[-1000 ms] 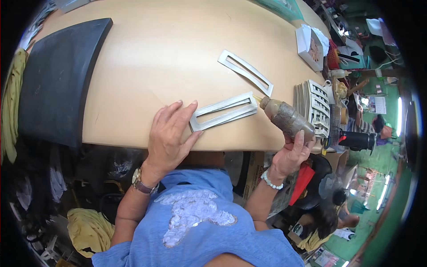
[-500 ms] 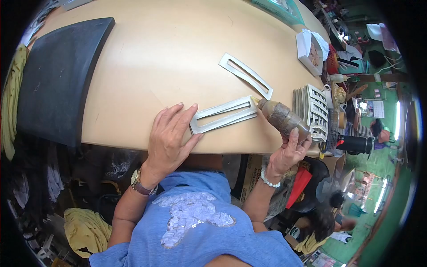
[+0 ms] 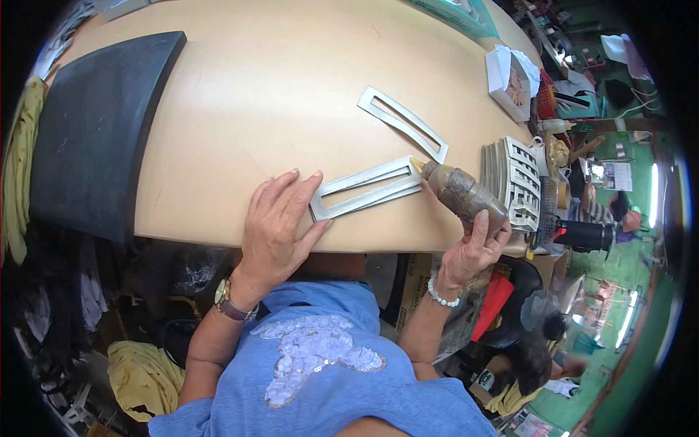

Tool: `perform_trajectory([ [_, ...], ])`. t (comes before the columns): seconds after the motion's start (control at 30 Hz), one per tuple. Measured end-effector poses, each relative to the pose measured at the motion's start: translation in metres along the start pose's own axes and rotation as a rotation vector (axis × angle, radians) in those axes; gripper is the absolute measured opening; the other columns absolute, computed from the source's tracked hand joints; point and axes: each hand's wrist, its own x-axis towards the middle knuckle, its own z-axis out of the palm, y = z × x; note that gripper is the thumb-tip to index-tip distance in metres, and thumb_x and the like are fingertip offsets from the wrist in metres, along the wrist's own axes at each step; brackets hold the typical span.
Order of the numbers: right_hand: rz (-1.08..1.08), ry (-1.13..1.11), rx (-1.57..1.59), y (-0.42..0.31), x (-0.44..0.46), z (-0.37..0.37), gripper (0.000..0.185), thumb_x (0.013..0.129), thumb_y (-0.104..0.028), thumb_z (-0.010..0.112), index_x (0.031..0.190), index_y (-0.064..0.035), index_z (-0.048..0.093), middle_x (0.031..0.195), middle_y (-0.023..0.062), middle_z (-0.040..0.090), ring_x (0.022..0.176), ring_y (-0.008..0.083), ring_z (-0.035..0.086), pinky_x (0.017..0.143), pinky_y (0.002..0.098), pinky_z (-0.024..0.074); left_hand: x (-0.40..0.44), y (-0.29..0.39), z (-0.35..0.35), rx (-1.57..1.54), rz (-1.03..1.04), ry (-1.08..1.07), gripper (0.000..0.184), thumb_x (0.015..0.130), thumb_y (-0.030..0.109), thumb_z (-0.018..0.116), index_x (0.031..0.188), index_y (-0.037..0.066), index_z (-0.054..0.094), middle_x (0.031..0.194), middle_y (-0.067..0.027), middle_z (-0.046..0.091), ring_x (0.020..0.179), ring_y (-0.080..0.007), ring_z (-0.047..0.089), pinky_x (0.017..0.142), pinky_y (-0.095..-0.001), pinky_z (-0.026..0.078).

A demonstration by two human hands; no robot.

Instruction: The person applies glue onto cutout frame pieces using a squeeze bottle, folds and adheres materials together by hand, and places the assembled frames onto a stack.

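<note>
I had the right grip [image 3: 473, 251] curled firmly round the brown bottle [image 3: 470, 195], nozzle [image 3: 417, 164] pointing ahead-left of it at the pale frames' [image 3: 371, 195] right end, contact unclear. Those frames lay overlapped just right of the left grip [image 3: 275, 229], long axis running toward the bottle; that nearer grip was loosely spread, thumb and index at their end, no clench visible.

I monitor tan table [image 3: 269, 87] remotely; near edge rounded. Dark board [image 3: 102, 135], curved, lies at left end. Near front edge: frame pair [image 3: 371, 199], slotted, upper piece overlapping lower at slight angle. Just beyond: single frame [image 3: 413, 114], set diagonally. Right side: frame stack [image 3: 496, 171]; beyond it, white box [image 3: 502, 93]. Far edge: teal tray [image 3: 459, 20], partly outside my view.
</note>
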Motion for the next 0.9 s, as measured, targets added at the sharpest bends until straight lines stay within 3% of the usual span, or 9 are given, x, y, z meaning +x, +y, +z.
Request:
perform_trajectory([
  [0.53,0.041,-0.074,0.000,-0.003,-0.023,0.007,0.043,0.080,-0.003,0.067,0.118,0.0025,0.048,0.106,0.0105,0.058,0.096,0.0165,0.057,0.087,0.0293,0.0453,-0.001,-0.002,0.005,0.008,0.011,0.008,0.064,0.069,0.015,0.075,0.127,0.004,0.050,0.112,-0.0137,0.058,0.113,-0.0309,0.051,0.097,-0.0442,0.038],
  [0.9,0.094,-0.181,0.024,-0.013,-0.054,0.027,0.050,0.076,-0.008,0.073,0.118,0.0022,0.048,0.110,0.0073,0.053,0.097,0.0139,0.055,0.088,0.0268,0.0441,0.000,-0.001,0.003,0.027,0.022,0.014,0.060,0.068,0.014,0.076,0.123,0.002,0.054,0.112,-0.0149,0.059,0.110,-0.0326,0.053,0.096,-0.0443,0.040],
])
